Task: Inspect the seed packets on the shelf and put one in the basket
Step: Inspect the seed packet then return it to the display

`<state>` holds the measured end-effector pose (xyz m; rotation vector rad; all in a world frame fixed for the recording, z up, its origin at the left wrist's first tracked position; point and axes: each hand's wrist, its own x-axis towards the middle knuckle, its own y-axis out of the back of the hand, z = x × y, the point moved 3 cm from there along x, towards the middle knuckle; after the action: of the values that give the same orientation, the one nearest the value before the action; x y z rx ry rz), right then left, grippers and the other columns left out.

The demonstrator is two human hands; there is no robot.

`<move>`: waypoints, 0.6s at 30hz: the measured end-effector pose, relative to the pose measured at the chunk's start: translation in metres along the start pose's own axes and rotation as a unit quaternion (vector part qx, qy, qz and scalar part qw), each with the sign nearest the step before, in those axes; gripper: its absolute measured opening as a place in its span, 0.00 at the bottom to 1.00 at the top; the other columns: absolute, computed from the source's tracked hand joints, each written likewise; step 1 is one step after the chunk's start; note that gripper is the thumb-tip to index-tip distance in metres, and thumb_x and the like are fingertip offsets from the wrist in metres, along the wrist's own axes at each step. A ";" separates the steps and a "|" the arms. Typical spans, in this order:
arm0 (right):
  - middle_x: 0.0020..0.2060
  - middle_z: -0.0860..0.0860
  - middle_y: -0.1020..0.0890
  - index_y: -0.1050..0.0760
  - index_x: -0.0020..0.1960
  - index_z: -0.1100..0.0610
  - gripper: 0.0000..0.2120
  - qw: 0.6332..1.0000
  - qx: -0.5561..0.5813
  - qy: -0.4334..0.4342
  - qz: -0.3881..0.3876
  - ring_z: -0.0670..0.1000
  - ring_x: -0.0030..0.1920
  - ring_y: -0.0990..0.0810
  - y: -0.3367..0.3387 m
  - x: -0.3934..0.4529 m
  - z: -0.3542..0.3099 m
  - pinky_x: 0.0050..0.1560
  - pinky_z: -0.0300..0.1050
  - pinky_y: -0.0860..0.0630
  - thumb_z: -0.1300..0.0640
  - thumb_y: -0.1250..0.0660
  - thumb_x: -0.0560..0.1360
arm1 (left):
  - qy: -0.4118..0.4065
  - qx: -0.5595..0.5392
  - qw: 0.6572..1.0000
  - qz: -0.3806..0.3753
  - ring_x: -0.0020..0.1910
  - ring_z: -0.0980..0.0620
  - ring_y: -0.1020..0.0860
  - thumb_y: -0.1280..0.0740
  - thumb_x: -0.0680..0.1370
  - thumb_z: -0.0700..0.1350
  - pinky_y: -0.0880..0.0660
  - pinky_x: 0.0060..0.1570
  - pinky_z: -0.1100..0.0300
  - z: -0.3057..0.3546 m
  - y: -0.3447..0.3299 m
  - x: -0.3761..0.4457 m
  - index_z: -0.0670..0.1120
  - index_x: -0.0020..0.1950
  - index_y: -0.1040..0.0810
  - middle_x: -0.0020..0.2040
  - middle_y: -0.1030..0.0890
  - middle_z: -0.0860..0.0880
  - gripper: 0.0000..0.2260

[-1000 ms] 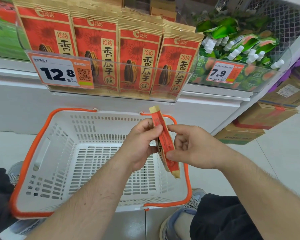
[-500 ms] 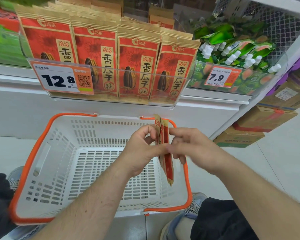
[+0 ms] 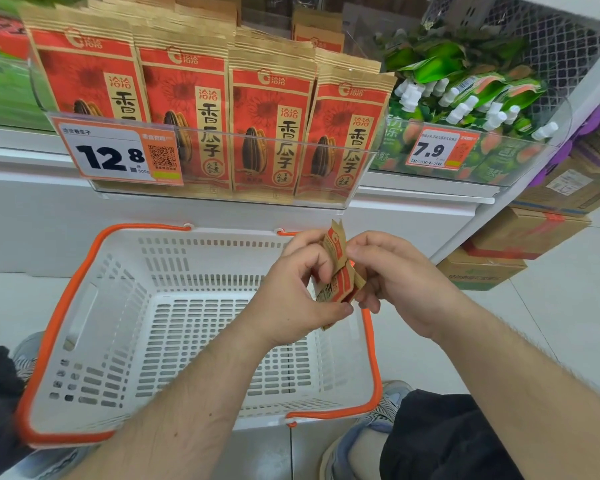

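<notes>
The person holds one seed packet [image 3: 338,271] with both hands, above the far right corner of the white basket [image 3: 118,341], just inside its orange rim. The packet looks bent or folded in the middle. Its long axis stands almost upright, with the top edge leaning a little toward the shelf [image 3: 413,206] and the lower end pointing down into the basket.

The left hand [image 3: 302,299] grips the packet from its left side; the fingers are curled round the middle part and the thumb lies under it near the lower end. The right hand [image 3: 392,282] pinches the packet from the right side, near the top and the middle. So both hands are closed on the same packet, and neither is free.

The other packets [image 3: 271,129] stand in a row behind the clear front of the shelf, straight above the far edge of the basket.

I judge that the inspection is going on and the placing is not yet done. The basket floor lies directly below the packet and a little to the left, so the left hand is the nearer one to carry it down. The right hand would only need to let go.
</notes>
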<state>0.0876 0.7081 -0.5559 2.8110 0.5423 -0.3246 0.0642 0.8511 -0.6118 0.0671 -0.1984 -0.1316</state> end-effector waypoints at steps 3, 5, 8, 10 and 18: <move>0.27 0.58 0.24 0.24 0.43 0.60 0.11 1.000 0.000 -0.003 0.020 0.54 0.24 0.30 0.001 0.000 -0.002 0.29 0.45 0.32 0.55 0.35 0.80 | -0.019 0.021 1.000 -0.011 0.61 0.55 0.26 0.22 0.61 0.40 0.26 0.62 0.49 0.001 -0.002 0.000 0.50 0.37 0.31 0.64 0.30 0.65 0.18; 0.26 0.56 0.24 0.23 0.42 0.60 0.12 1.000 0.001 -0.008 0.029 0.54 0.24 0.31 0.002 0.000 -0.002 0.29 0.45 0.31 0.55 0.38 0.81 | -0.031 0.030 0.999 -0.016 0.63 0.56 0.26 0.23 0.62 0.40 0.27 0.62 0.56 0.001 -0.004 0.000 0.49 0.37 0.31 0.64 0.30 0.66 0.17; 0.25 0.54 0.24 0.21 0.42 0.58 0.14 0.999 0.002 -0.007 0.034 0.53 0.24 0.31 0.001 -0.001 -0.004 0.28 0.43 0.31 0.54 0.39 0.82 | -0.051 0.042 0.998 -0.013 0.66 0.58 0.27 0.24 0.63 0.37 0.32 0.61 0.67 0.001 -0.006 -0.001 0.48 0.36 0.30 0.64 0.31 0.66 0.15; 0.24 0.53 0.24 0.21 0.42 0.59 0.15 0.999 0.002 -0.007 0.040 0.52 0.25 0.31 0.001 -0.002 -0.005 0.27 0.43 0.31 0.53 0.39 0.82 | -0.062 0.053 0.997 -0.011 0.64 0.62 0.28 0.23 0.64 0.34 0.34 0.59 0.72 0.001 -0.006 -0.002 0.49 0.35 0.30 0.65 0.30 0.62 0.18; 0.27 0.52 0.22 0.20 0.30 0.53 0.24 0.999 -0.003 0.001 0.049 0.48 0.26 0.27 0.003 -0.001 -0.006 0.30 0.43 0.30 0.49 0.40 0.82 | -0.109 0.072 0.991 -0.021 0.65 0.58 0.28 0.24 0.65 0.36 0.33 0.60 0.70 0.004 -0.011 -0.002 0.56 0.35 0.31 0.67 0.29 0.53 0.19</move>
<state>0.0887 0.7070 -0.5494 2.8206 0.4045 -0.2999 0.0602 0.8405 -0.6089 0.2015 -0.4252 -0.1667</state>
